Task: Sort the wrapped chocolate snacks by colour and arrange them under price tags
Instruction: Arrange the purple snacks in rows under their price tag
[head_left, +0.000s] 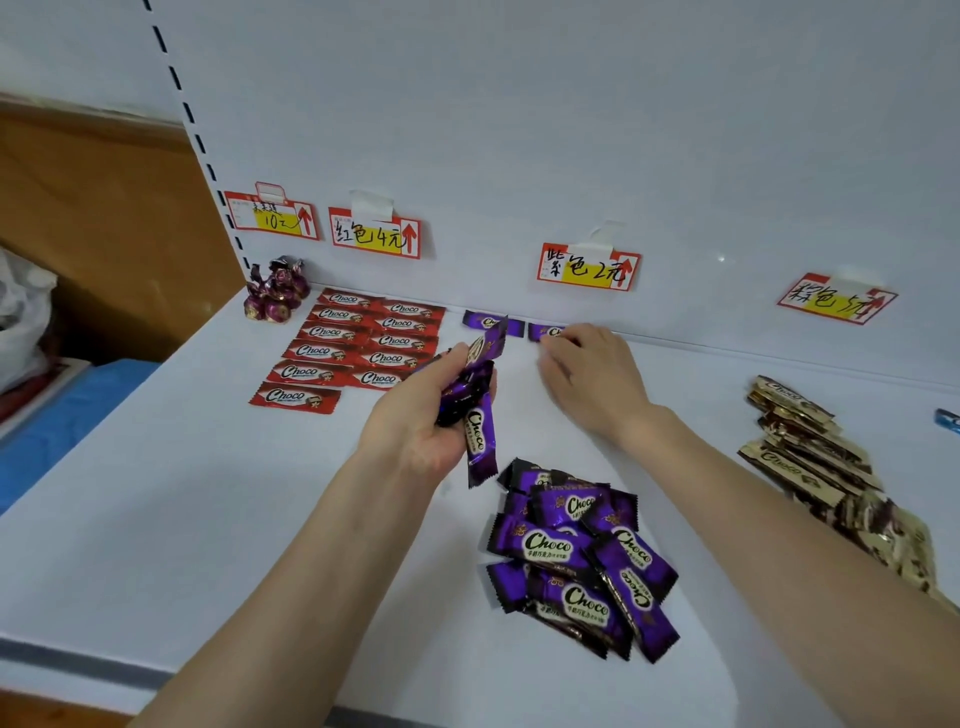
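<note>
Several purple-wrapped "Choco" chocolate bars (576, 561) lie in a loose, overlapping heap on the near part of the white shelf board (208, 493), between the person's two forearms. Just beyond the heap, the left hand (431, 410) is held palm up above the board, its fingers curled round a bunch of purple bars (475, 395); one bar hangs down from the palm and another sticks up past the fingertips. To its right, the right hand (587, 374) lies palm down with the fingers reaching forward, their tips on a single purple bar (545, 331) at the foot of the back wall. Whether they pinch it or only press on it cannot be told. Another lone purple bar (491, 322) lies flat just left of it, both below and left of the purple price tag marked 2 (589, 267).

Further left, red-wrapped bars (353, 348) lie flat in two neat columns under the red price tag marked 4 (375, 234). A small cluster of round purple foil sweets (275, 293) sits in the back left corner under the tag marked 10 (272, 215). At the right, gold-and-brown wrapped bars (810, 447) lie piled, in front of the fourth tag marked 5 (836, 299).
</note>
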